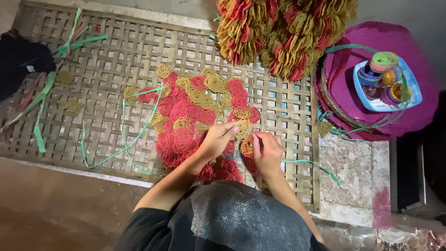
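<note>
A heap of flat, round, lacy discs in red [186,116] and yellow [214,83] lies on a woven bamboo mat [107,69]. My left hand [218,137] pinches a yellow disc [243,126] at the heap's near edge. My right hand [268,151] holds a small stack of yellow discs [246,145] upright, close against the left hand. A thin green strip [310,164] trails from my right hand to the right.
Large strung bundles of red and yellow discs [283,32] lie at the mat's far edge. A magenta round basket [371,121] at right carries a blue tray [411,88] of small pots. Loose green strips [125,139] cross the mat. A dark cloth [21,60] lies at left.
</note>
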Demonstrator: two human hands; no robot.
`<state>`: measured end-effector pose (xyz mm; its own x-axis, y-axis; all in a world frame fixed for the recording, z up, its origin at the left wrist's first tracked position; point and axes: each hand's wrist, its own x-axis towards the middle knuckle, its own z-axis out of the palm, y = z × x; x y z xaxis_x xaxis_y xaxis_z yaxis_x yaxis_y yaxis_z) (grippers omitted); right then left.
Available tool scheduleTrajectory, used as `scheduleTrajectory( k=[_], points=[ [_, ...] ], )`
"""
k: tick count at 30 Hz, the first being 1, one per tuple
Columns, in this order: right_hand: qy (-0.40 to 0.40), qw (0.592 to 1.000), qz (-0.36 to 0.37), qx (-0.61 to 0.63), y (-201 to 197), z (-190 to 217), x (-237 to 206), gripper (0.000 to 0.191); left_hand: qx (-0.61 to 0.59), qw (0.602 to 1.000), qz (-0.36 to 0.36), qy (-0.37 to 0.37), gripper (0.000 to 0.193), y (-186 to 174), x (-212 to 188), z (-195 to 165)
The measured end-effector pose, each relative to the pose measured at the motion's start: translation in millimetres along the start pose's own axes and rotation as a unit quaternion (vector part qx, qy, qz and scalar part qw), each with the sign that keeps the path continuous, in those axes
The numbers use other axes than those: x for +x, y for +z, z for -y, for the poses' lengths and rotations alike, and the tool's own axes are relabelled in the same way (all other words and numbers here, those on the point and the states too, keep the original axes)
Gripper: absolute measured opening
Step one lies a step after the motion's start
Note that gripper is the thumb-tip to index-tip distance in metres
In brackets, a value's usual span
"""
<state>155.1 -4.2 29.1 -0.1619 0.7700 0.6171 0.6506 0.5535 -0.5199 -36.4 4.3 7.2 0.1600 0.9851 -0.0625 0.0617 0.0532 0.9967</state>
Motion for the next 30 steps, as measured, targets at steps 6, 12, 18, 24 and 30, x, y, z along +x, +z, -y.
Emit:
scheduleTrajectory(
  k=[6, 12, 18, 24, 30],
  points=[
    [-0.012, 0.999, 0.04, 0.001, -1, 2, -3, 0.01, -0.057, 0.997, 0.042, -0.012, 0.036, 4, -4, -8],
    [0.026, 0.998, 0.037, 0.042, 0, -5, -6, 0.009, 0.128, 0.987, -0.039, 0.092, 0.025, 12, -8, -36],
    [0.065, 0.994, -0.022, 0.082, -20, -4, 1, 0.022, 0.263, 0.916, -0.068, 0.295, 0.018, 10, -11, -81],
    [0.284, 0.89, 0.162, 0.318, -2, -14, -12, 0.023, 0.14, 0.978, 0.041, 0.148, 0.025, 14, 11, -75],
    [0.259, 0.844, 0.086, 0.461, 11, -41, -35, 0.016, 0.368, 0.873, -0.167, 0.272, 0.048, -47, 90, -11]
  ],
)
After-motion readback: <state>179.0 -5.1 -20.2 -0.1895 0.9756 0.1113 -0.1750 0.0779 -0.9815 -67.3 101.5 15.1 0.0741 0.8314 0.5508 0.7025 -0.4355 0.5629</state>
